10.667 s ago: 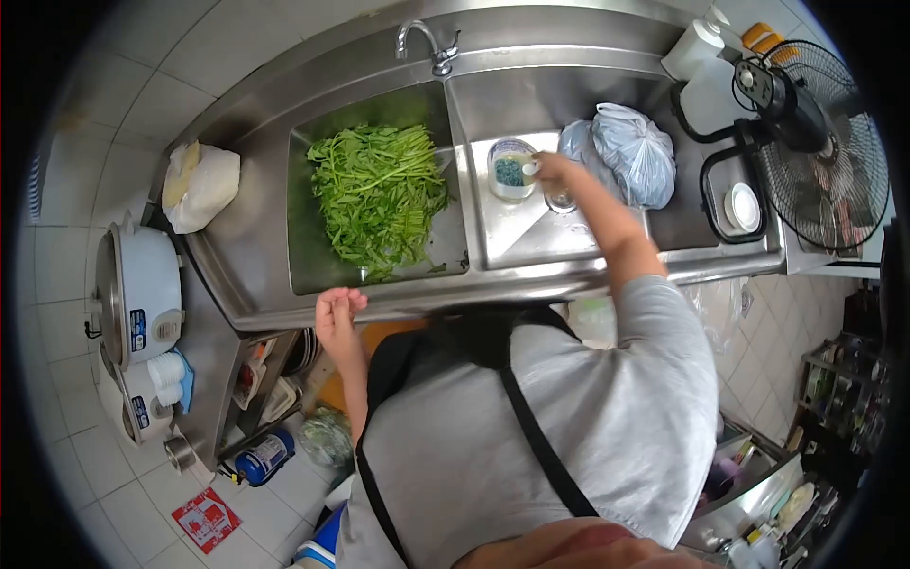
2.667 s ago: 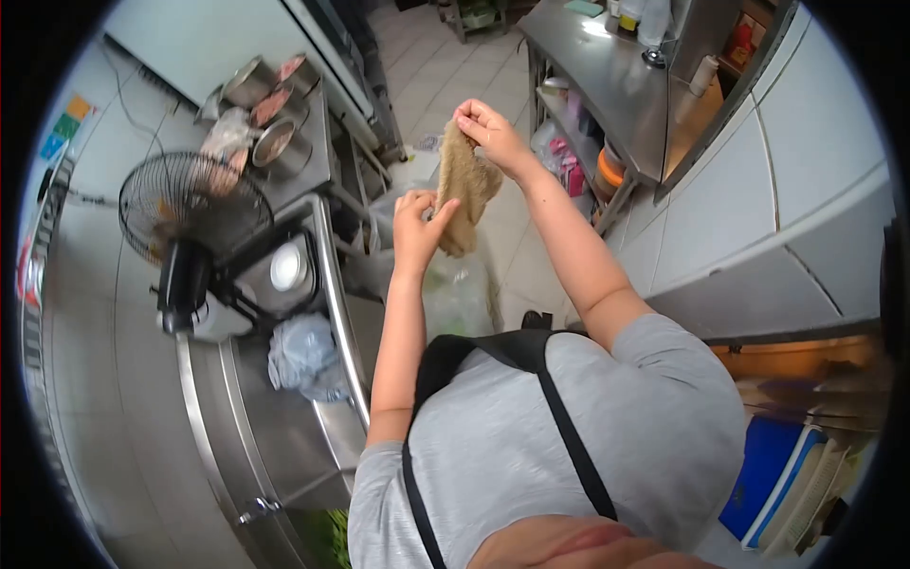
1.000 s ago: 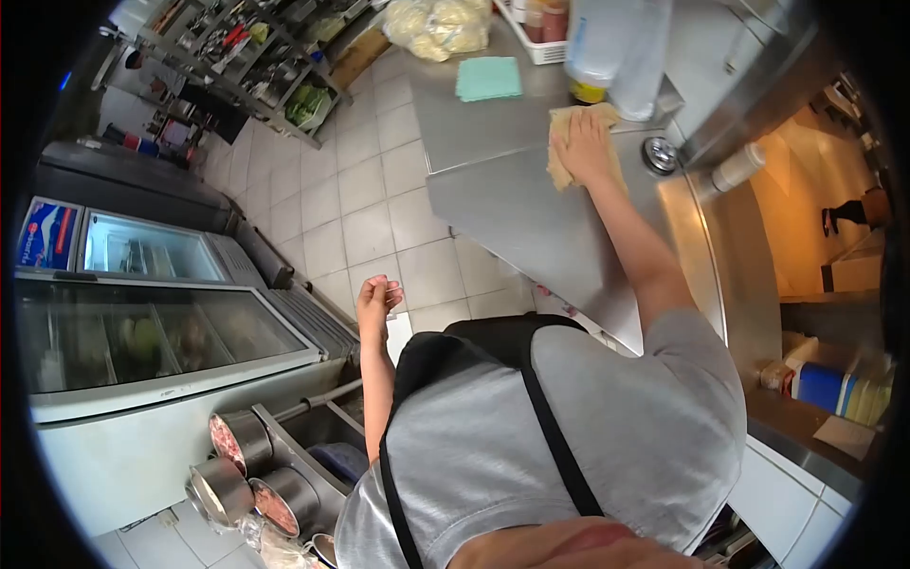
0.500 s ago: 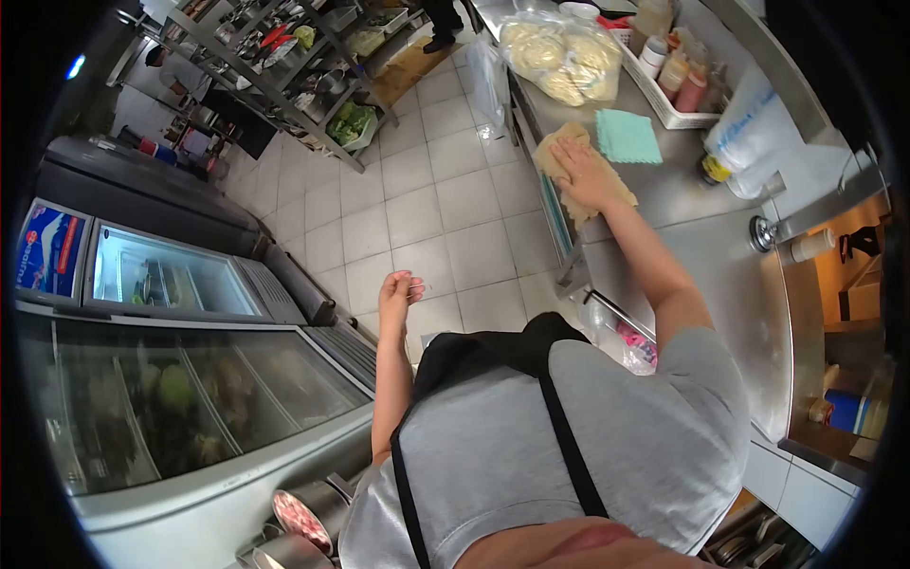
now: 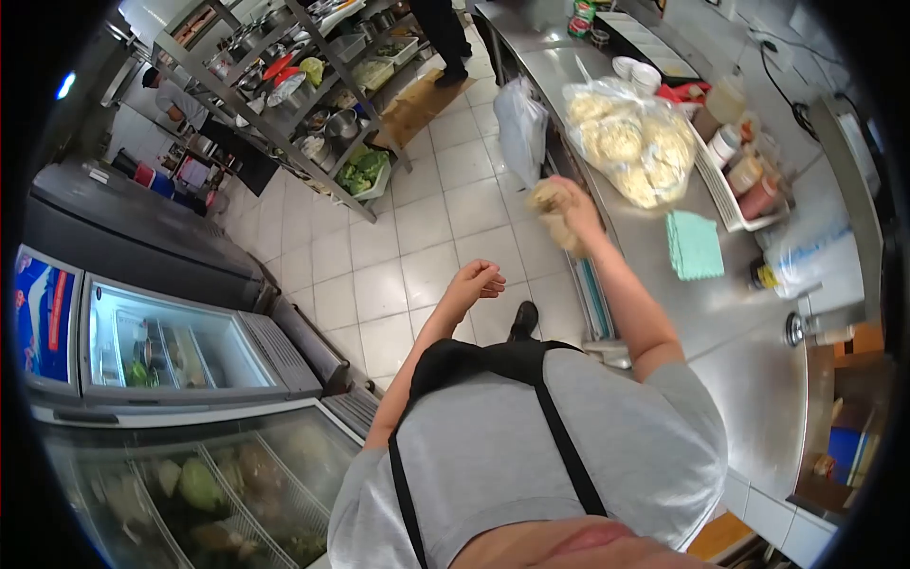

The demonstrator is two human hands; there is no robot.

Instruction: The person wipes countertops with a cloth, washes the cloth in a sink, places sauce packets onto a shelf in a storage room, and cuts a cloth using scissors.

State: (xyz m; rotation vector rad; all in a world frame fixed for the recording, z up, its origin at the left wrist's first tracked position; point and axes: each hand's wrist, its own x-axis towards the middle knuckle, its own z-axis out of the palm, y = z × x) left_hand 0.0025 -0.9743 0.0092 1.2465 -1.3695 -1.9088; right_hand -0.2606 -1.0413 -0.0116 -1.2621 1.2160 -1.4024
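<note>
The tan cloth [image 5: 548, 201] is blurred and partly hidden by the right fingers [image 5: 570, 190]. Far beyond them, the top edge cuts off a person [image 5: 441, 38] above the legs. Left of the left fingers [image 5: 490, 279], the freezer [image 5: 218, 417] holds contents [image 5: 202, 488] too hazy to name.

I am looking into a commercial kitchen: a steel bench [image 5: 754, 398] is carrying bottles [image 5: 758, 197], a rack [image 5: 334, 68] is holding pots [image 5: 342, 124] and greens [image 5: 362, 171], a lit fridge [image 5: 161, 337] is glowing, and a co-worker [image 5: 185, 104] is standing beyond the rack.
</note>
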